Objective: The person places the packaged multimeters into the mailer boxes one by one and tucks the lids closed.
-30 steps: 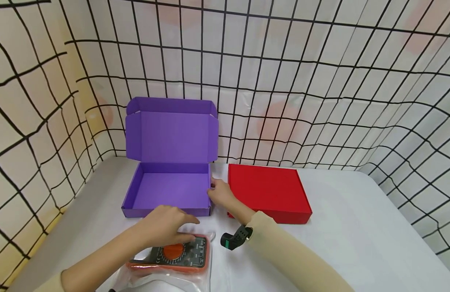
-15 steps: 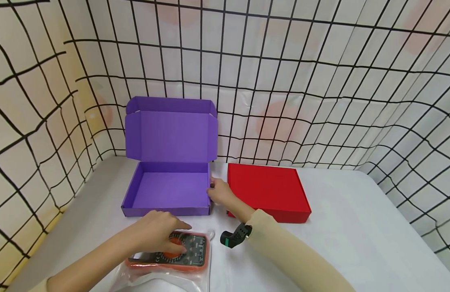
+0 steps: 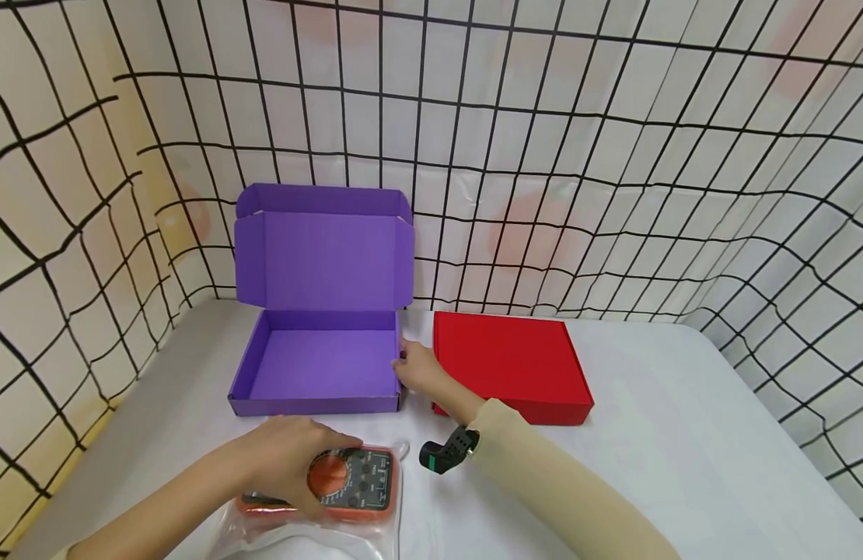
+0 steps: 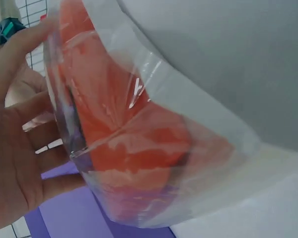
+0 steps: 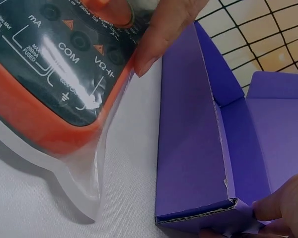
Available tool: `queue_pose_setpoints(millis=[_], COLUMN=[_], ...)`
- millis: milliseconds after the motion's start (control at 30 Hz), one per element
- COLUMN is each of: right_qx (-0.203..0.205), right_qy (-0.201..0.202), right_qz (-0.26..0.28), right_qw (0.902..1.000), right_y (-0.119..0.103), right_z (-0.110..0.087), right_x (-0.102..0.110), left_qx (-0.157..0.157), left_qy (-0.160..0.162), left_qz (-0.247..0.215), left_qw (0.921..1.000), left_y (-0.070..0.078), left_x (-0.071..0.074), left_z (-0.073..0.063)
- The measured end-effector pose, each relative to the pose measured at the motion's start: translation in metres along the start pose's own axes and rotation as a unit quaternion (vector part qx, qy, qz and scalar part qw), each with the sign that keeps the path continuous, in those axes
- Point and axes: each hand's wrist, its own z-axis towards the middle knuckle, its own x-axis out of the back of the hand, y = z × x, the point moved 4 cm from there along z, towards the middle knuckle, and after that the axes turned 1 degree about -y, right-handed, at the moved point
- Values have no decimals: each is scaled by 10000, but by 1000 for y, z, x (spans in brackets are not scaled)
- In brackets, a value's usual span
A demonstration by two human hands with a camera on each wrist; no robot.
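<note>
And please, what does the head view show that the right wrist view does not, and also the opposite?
Only the head view: the closed red box and the black wrist strap.

Only the right wrist view: small orange warning triangles on the multimeter.

Both: the multimeter in its clear bag, the open purple box, the left hand and the right hand, at least partly.

Left hand now astride the bagged multimeter, thumb towards its near edge
</note>
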Motion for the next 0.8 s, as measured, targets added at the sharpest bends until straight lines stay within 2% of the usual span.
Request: queue_pose_setpoints(millis=[167,333,500,667,800], right_qx=[26,19,112,173,250], right_qy=[-21,-27,-16,9,35], right_qz=[-65,-134,-189,-118,-177], right_qw=[10000,9999,9998,9998,9995], right_y=[-3,-4,-3,-2,-1], right_z=[0,-1,-2,-2,-3], right_x=[0,0,0,0,2], left_qx=[-2,135,122,78,55], left_qy=[73,153,208,75,14], left_qz=[494,664,959,1212,1205], left_qw=[9988,9976,9951,9926,9927], left_y=[1,0,1,3,4], left_x=[-1,-4,-6,-9,-11], left_z=[-3,-1,1,3,6])
